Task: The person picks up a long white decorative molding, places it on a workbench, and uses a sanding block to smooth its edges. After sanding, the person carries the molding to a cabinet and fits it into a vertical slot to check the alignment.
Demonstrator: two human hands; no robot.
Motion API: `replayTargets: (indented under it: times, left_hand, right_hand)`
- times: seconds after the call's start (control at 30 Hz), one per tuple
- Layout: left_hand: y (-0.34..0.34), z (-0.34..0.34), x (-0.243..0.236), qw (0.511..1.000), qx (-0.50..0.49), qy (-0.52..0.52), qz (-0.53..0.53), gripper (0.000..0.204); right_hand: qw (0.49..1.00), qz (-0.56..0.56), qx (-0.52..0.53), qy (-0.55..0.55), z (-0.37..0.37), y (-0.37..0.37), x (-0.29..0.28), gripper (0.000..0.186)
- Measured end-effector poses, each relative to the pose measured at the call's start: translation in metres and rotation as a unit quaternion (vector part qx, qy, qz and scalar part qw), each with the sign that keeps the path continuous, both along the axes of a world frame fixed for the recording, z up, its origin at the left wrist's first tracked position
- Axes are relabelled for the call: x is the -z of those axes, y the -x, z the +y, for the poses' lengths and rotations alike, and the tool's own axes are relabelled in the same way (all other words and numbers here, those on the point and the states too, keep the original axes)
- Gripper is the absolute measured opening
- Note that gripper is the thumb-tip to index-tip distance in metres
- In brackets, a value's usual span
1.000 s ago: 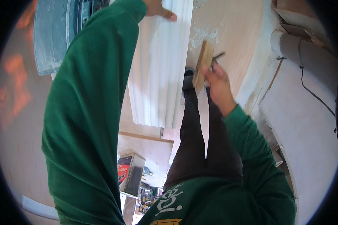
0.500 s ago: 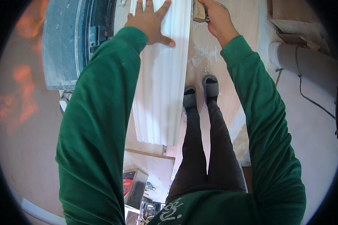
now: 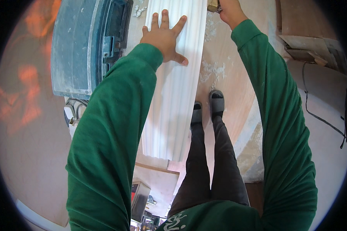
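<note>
A long white panel [image 3: 169, 111] with lengthwise ridges runs from the top of the view down to my shins. Flat on its upper part lies my left hand [image 3: 164, 41], fingers spread and palm down. My right hand [image 3: 232, 13] is past the panel's right edge, near the top of the view. Its fingers are closed round a small tan wooden block-like tool [image 3: 213, 5]. The upper edge of the picture cuts off much of that tool, so its kind does not show.
To the panel's left stands a dusty blue case [image 3: 75, 50] with a latch. White shavings [image 3: 214, 73] litter the pale wooden board by my slippers [image 3: 216, 102]. Stacked boards [image 3: 308, 23] and a dark cord [image 3: 314, 111] are at right. A metal tin [image 3: 141, 196] sits low left.
The panel, case and my feet sit a little lower and further right in view. My right hand has moved up toward the upper edge with the wooden tool; my left stays spread on the panel.
</note>
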State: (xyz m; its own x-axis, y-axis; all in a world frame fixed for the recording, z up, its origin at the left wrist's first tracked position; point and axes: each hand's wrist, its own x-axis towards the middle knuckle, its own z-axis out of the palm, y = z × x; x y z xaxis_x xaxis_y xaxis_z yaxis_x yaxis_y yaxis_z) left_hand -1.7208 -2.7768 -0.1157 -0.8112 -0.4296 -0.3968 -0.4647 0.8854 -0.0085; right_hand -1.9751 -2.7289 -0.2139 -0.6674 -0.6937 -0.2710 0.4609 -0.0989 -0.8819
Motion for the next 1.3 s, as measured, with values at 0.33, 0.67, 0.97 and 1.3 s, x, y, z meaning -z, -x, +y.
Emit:
replayTargets:
  times: [0.33, 0.67, 0.97, 1.3]
  left_hand:
    - [-0.002, -0.002, 0.009, 0.998, 0.026, 0.055, 0.016, 0.136]
    - [0.014, -0.003, -0.033, 0.992, -0.002, -0.074, -0.099, 0.141]
    - [0.013, -0.001, -0.026, 0.995, 0.013, -0.057, -0.076, 0.141]
    - [0.005, -0.002, -0.016, 0.997, 0.023, -0.047, -0.059, 0.143]
  right_hand:
    - [1.0, -0.005, -0.002, -0.014, 0.023, -0.026, -0.008, 0.029]
    - [1.0, 0.009, 0.011, -0.003, 0.048, -0.06, -0.018, 0.025]
    - [0.999, -0.029, -0.009, -0.042, 0.109, -0.11, -0.009, 0.035]
    - [0.997, -0.065, 0.0, -0.05, 0.148, -0.177, -0.027, 0.032]
